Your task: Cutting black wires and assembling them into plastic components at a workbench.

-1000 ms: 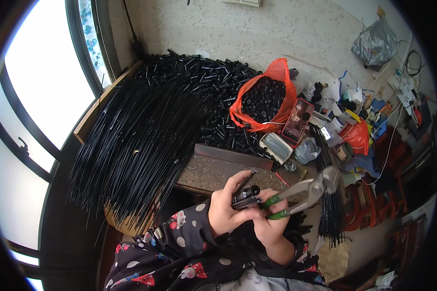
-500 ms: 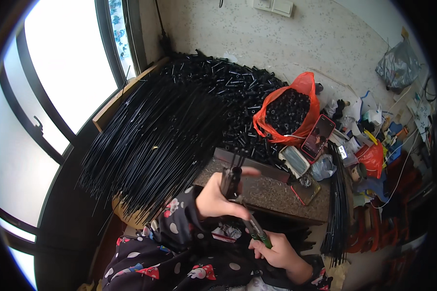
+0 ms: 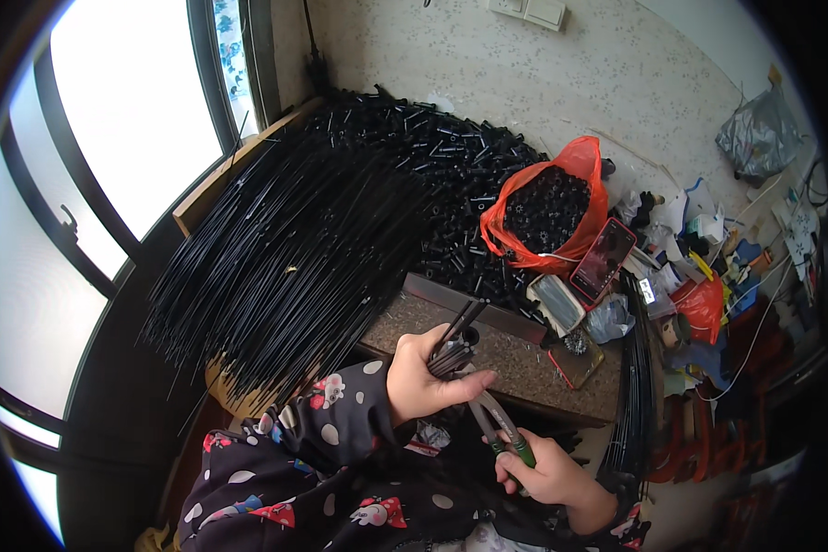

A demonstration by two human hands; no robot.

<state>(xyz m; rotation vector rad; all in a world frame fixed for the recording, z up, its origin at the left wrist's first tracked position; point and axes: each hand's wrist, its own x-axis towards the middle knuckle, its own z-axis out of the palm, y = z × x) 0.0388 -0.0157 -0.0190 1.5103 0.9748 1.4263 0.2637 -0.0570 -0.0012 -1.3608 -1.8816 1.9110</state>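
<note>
My left hand [image 3: 419,385] is closed around a small bundle of black rods [image 3: 469,313], tilted up and to the right. A short black tubular piece [image 3: 469,338] with a round end sits among them. Pliers [image 3: 489,416] with green grips are in my right hand [image 3: 554,486], its fingers wrapped round the handles. The handles stand apart, and the plier head lies just under my left thumb, where its jaws are partly hidden. What the jaws touch, I cannot tell.
A large pile of long black rods [image 3: 267,267] lies left. Behind are heaped short black tubes [image 3: 442,152] and a red bag [image 3: 587,221] of small black parts. A phone [image 3: 604,262], a clear-lidded case [image 3: 558,304] and a metal strip [image 3: 474,308] lie on the speckled bench [image 3: 488,362].
My left fingers have closed in, and the bundle now leans further right. My right hand has shifted slightly right, and the plier handles have spread apart.
</note>
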